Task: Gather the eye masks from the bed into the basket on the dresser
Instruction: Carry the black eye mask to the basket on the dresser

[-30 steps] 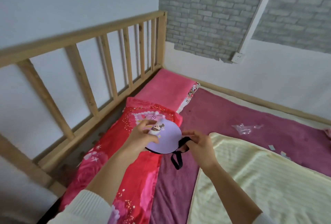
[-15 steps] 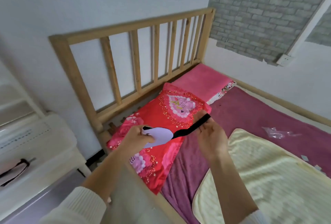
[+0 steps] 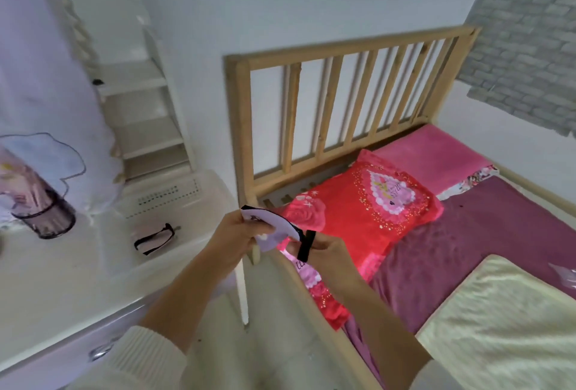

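A lilac eye mask (image 3: pixel 274 225) with a black strap (image 3: pixel 304 247) hangs between my two hands above the bed's corner post. My left hand (image 3: pixel 241 241) pinches the mask's body. My right hand (image 3: pixel 327 250) grips the black strap. A white perforated basket (image 3: pixel 174 194) stands on the white dresser (image 3: pixel 62 280) to the left, with a pink eye mask with black trim (image 3: pixel 154 238) lying inside it.
A wooden slatted headboard (image 3: pixel 343 102) stands behind a red floral pillow (image 3: pixel 367 211) and a pink pillow (image 3: pixel 436 152). A purple sheet (image 3: pixel 483 243) and a cream blanket (image 3: pixel 505 327) cover the bed. A dark cup (image 3: pixel 46 215) sits on the dresser, white shelves (image 3: pixel 140 115) behind.
My view has swung left from the bed toward the dresser. Both hands carried the lilac mask from over the pillow to the bed's corner, nearer the basket.
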The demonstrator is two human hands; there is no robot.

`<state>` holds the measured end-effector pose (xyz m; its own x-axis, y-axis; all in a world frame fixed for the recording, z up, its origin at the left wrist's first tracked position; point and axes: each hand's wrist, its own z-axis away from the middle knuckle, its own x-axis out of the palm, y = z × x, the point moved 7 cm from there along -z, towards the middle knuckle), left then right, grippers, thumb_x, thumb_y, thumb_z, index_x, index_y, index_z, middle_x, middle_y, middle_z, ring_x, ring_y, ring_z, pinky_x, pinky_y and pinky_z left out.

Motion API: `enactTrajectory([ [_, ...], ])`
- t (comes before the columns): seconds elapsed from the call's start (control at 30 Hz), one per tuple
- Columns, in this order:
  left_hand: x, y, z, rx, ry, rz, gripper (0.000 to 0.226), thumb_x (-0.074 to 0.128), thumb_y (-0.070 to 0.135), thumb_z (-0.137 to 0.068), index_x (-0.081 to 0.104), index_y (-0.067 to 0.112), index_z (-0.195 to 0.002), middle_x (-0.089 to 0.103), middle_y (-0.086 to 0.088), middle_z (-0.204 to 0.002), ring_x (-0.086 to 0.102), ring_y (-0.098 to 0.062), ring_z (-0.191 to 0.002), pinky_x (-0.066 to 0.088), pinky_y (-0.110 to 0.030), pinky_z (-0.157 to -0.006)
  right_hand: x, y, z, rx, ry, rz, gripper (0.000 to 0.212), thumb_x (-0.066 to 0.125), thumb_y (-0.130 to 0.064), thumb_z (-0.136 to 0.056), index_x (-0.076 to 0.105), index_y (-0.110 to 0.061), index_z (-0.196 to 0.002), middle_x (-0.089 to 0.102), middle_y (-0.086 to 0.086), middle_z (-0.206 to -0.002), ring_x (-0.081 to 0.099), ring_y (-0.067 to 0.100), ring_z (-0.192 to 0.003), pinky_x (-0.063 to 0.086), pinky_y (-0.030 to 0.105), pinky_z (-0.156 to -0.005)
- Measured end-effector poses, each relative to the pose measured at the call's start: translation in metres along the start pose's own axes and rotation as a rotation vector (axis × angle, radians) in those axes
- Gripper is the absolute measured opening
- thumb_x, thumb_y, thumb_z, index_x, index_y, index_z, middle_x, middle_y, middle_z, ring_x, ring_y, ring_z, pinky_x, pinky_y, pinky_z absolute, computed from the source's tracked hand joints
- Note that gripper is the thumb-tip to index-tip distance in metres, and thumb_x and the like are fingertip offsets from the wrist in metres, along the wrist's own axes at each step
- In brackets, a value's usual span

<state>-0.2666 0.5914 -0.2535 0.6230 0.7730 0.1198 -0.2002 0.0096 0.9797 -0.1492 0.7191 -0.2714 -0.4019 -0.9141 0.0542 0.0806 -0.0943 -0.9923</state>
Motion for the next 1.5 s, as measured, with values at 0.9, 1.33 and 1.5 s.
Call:
enactTrajectory([
  [0.9,-0.209,0.009,0.066,0.163,0.324,-0.628,0.024,0.068,0.030,-0.082,0.059,0.043,-0.064,0.047,0.007,-0.071,0.045,-0.008,-0.067,0.032,-0.022,-0.062,0.194,0.031,-0.048,0.419,0.167,-0.698,0.009,0.058,0.000,-0.085,0.065,-0.002,-0.080,0.066,0.008,-0.059,0.060,0.015,-0.054,0.054,0.021,-0.050],
  [1.33,-0.244,-0.031,-0.012,-0.044,0.462,-0.419,0.003,0.064,0.020,-0.086,0.067,0.020,-0.084,0.068,0.001,-0.075,0.063,-0.017,-0.068,0.049,-0.029,-0.066,0.202,0.069,-0.141,0.587,0.028,-0.248,0.013,0.059,0.003,-0.084,0.062,-0.004,-0.074,0.060,0.004,-0.049,0.056,0.008,-0.040,0.047,0.016,-0.039],
  [1.5,-0.275,-0.044,-0.028,-0.101,0.649,-0.829,0.017,0.058,0.018,-0.085,0.066,0.022,-0.099,0.061,0.001,-0.111,0.048,-0.023,-0.115,0.043,-0.027,-0.082,0.201,0.078,-0.200,0.590,0.077,-0.011,0.016,0.052,0.006,-0.084,0.057,-0.002,-0.071,0.053,0.009,-0.052,0.046,0.016,-0.041,0.039,0.026,-0.047],
])
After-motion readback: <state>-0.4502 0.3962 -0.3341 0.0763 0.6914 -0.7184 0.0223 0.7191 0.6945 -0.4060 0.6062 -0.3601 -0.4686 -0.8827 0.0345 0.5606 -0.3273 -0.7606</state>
